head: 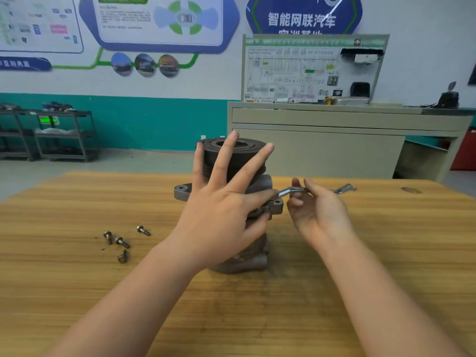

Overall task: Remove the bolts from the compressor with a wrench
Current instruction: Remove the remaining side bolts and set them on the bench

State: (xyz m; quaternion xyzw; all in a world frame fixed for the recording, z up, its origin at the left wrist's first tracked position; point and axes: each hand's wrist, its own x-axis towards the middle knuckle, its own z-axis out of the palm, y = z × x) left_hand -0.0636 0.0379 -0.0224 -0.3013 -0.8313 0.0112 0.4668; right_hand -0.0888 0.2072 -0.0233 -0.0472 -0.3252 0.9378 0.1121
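Four loose bolts: flanged hex bolts (121,242) lie scattered on the wooden table (77,202), well to the left of the compressor and apart from both hands.
Compressor: a grey metal compressor (257,186) stands upright near the middle of the table, its dark grooved pulley (247,146) on top and mounting ears sticking out left and right.
Left hand: the left hand (224,215) lies against the near side of the compressor with fingers straight and spread wide; the fingertips reach up over the pulley, and the thumb rests low, by the right mounting ear (277,206). Nothing is curled in its grasp.
Wrench: a silver offset ring wrench (291,190) runs level from the right ear outward to the right, its far end (345,188) in the air above the table. Whether its near end sits on a bolt head is hidden by the left thumb.
Right hand: the right hand (319,212) grasps the wrench shaft at mid-length, fingers curled around it, palm turned towards the compressor.
Background: a beige cabinet (334,140) holding a wiring-diagram board stands behind the table; dark metal shelving (61,135) stands far left against a teal wall.
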